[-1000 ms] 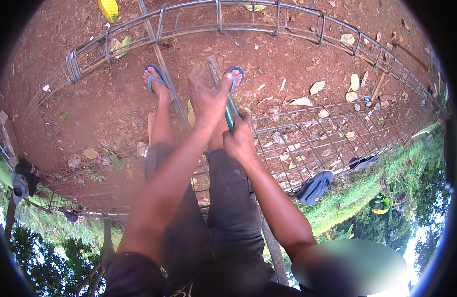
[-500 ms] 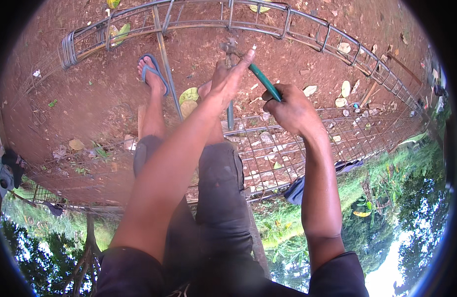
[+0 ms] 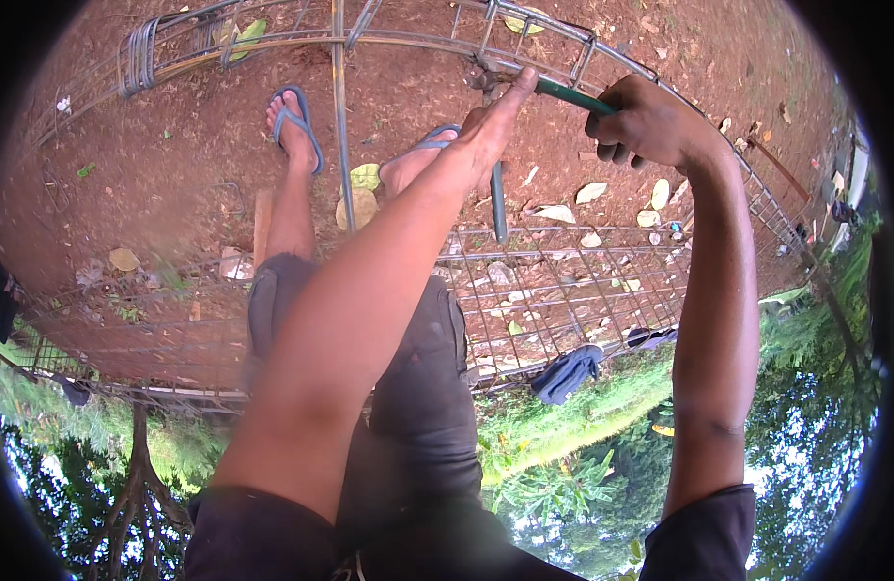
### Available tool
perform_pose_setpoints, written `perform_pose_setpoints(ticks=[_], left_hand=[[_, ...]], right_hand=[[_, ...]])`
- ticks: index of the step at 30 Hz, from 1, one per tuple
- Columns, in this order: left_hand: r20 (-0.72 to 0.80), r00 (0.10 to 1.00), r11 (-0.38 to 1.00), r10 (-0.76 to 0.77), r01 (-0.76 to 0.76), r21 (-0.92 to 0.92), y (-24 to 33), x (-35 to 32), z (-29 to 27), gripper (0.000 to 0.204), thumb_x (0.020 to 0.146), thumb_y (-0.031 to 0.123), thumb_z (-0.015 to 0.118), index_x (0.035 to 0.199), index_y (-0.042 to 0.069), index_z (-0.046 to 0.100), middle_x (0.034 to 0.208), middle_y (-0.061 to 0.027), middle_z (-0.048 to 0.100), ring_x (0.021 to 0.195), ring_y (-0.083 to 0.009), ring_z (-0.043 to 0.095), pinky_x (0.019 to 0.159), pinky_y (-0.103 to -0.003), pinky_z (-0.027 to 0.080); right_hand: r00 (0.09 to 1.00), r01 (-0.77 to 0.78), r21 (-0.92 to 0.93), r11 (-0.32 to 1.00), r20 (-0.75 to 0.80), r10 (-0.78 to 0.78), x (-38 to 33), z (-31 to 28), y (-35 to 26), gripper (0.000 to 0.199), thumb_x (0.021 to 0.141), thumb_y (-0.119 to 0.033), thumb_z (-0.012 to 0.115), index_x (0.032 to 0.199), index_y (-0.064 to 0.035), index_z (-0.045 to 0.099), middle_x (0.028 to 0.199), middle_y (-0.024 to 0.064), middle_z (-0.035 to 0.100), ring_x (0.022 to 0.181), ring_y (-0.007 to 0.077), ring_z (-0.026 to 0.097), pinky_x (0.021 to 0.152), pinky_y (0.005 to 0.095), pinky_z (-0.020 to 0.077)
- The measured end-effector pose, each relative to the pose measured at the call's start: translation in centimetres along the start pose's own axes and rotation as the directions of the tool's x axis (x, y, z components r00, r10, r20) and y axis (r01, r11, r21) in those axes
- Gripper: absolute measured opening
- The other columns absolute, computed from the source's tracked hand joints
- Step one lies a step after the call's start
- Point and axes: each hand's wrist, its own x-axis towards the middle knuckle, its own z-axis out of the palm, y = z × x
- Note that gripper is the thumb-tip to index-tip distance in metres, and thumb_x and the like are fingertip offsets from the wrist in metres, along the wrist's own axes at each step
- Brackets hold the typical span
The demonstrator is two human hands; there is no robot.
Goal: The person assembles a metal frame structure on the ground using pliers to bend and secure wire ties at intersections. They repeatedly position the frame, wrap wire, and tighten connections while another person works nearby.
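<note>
Long pincers with green handles [image 3: 573, 95] are spread wide between my hands. Their metal head [image 3: 487, 74] is by the lower bar of a long rebar cage [image 3: 399, 42]; whether the jaws touch the bar I cannot tell. My left hand [image 3: 493, 126] is closed around one handle, whose lower end [image 3: 499, 208] sticks out below it. My right hand [image 3: 650, 121] wraps the end of the other handle, out to the right beside the cage. What lies between the jaws is too small to make out.
A bundle of bent wire [image 3: 137, 56] hangs on the cage's left part. An upright bar [image 3: 339, 116] stands between my sandalled feet. Wire mesh [image 3: 563, 290] stretches across behind my legs, with dark cloth [image 3: 568, 375] beyond. Leaves [image 3: 590, 192] lie on reddish soil.
Both hands have moved up and right with the pincers. My right hand has swung outward and up, so the handles are spread wider. The view has shifted along the cage.
</note>
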Motion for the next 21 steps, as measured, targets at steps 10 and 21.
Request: perform_pose_setpoints(ticks=[10, 21], left_hand=[[0.058, 0.997, 0.985, 0.056, -0.045, -0.167, 0.9, 0.3, -0.1, 0.076, 0.074, 0.061, 0.067, 0.121, 0.006, 0.047, 0.085, -0.0056, 0.035, 0.067, -0.0125, 0.037, 0.055, -0.032, 0.04], [-0.057, 0.995, 0.99, 0.079, -0.072, 0.118, -0.1, 0.8, -0.8, 0.054, 0.073, 0.048, 0.074, 0.096, 0.001, 0.06, 0.089, -0.0134, 0.052, 0.066, -0.0154, 0.047, 0.053, -0.032, 0.044]], right_hand=[[0.993, -0.086, 0.092, 0.992, -0.077, 0.093, -0.9, 4.3, 0.7, 0.026, 0.079, -0.02, 0.052, 0.083, 0.0014, 0.067, 0.075, 0.0177, 0.067, 0.07, 0.0241, 0.066, 0.071, 0.0369, 0.0519], [0.986, -0.155, 0.305, 0.94, -0.01, 0.166, -1.2, 10.7, 0.7, 0.021, 0.082, -0.016, 0.054, 0.08, 0.0027, 0.064, 0.067, 0.0128, 0.066, 0.058, 0.0191, 0.063, 0.061, 0.0332, 0.0511]])
